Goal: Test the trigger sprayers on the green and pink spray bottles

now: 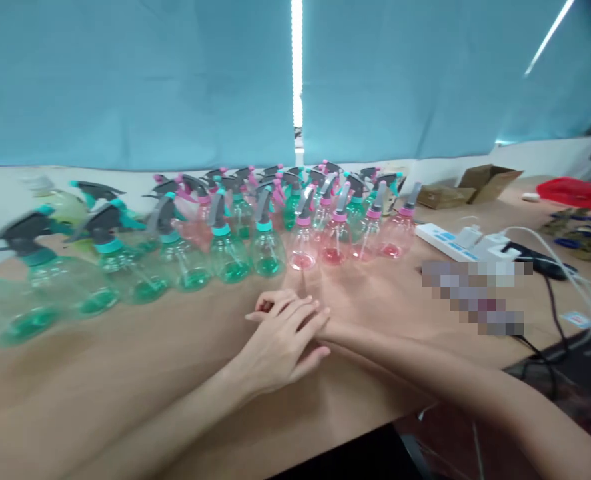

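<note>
My left hand [282, 343] lies palm down across my right hand [270, 300], its fingers stretched out and apart over the back of that hand and the wrist. Only part of my right hand shows; its visible fingers are curled in, and no object can be seen in them. Both hands rest at the brown tabletop [200, 380]. Nearest to them stand clear spray bottles: a green-tinted spray bottle [267, 257] with a teal collar and a pink-tinted spray bottle [303, 248] with a pink collar. Neither hand touches a bottle.
Several more spray bottles [184, 267] stand in rows to the left and behind. At right are a white power strip [445, 241] with plugs and cables, a black object [542, 261] and a blurred-out patch. An opened cardboard box [490, 181] and a red object [580, 193] sit farther back.
</note>
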Motion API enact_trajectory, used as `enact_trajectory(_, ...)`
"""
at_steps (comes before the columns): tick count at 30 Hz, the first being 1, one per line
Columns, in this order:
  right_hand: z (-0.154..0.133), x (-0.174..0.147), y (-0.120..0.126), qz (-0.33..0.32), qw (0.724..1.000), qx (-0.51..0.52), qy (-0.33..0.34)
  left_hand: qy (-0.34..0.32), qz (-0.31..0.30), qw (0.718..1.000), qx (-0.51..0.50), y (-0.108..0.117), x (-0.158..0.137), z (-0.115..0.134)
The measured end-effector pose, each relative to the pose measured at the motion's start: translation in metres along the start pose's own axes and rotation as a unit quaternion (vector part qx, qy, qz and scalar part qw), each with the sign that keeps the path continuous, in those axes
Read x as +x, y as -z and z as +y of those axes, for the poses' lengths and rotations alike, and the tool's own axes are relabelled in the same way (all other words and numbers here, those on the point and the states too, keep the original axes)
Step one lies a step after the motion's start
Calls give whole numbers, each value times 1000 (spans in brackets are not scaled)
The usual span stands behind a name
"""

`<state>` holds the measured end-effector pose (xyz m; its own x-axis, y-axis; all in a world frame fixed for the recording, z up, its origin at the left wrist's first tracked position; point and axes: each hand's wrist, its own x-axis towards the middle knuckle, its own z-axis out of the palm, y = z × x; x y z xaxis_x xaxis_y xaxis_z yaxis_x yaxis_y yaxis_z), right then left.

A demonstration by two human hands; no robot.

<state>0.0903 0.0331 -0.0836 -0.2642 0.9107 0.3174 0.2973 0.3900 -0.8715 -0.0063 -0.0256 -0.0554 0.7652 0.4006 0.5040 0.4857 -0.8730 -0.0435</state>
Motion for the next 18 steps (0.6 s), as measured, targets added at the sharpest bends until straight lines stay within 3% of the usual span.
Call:
enact_trajectory(3,-1,-6,9,-103,994,4,31,62,34,996,49,28,-38,-13)
enact_trajectory(8,-9,-6,14,-203,976,-77,31,292,54,953,57,63,-110,-38)
enact_trajectory(11,-10,-3,10,-184,956,-194,119,450,76,889,23,85,-153,-58)
enact_trajectory(13,-6,-1,6,-163,924,-276,207,555,145,819,-5,105,-178,-68)
enact_trajectory(18,6,0,-8,-135,896,-294,304,627,263,731,59,167,-223,-89)
